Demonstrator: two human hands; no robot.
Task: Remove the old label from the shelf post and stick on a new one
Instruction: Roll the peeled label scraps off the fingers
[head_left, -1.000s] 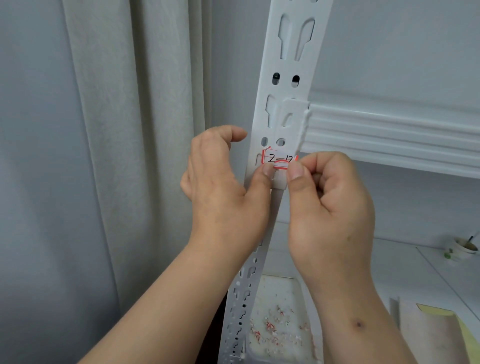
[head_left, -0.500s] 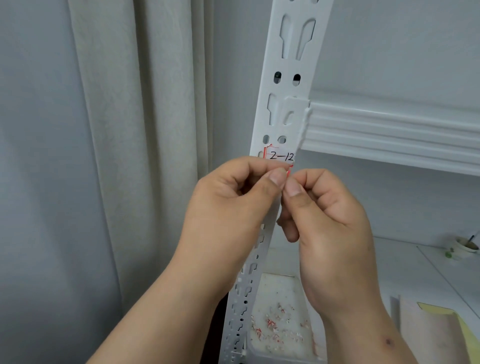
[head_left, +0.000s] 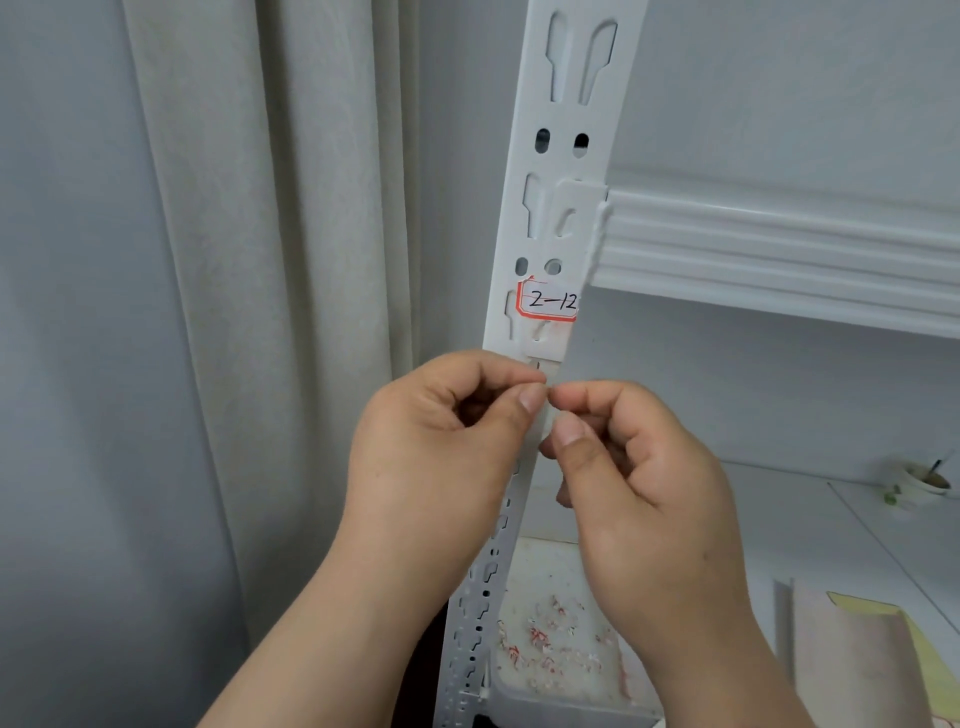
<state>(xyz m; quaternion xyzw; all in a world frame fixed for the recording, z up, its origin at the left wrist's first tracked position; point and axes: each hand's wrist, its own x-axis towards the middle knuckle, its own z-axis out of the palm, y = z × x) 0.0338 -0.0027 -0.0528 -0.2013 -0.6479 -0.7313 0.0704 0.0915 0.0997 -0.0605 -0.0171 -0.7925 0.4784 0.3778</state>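
Observation:
The white slotted shelf post (head_left: 566, 156) runs top to bottom through the middle. On it sticks the old label (head_left: 551, 301), white with a red border and "2-12" handwritten; its lower edge is torn and faded. My left hand (head_left: 441, 447) and my right hand (head_left: 639, 483) are just below the label, in front of the post. Both have curled fingers, and their thumb and forefinger tips meet at one spot, pinching what looks like a tiny label scrap (head_left: 548, 391). It is too small to make out clearly. No new label is in view.
A white shelf beam (head_left: 779, 249) runs right from the post. Below stands a white tray (head_left: 561, 691) strewn with red and white paper scraps. A curtain (head_left: 249, 312) hangs at the left. A small cup (head_left: 924, 480) and yellow paper (head_left: 930, 654) lie at the right.
My thumbs were scraping at the label's lower edge. Both hands have since dropped below the label and brought their fingertips together.

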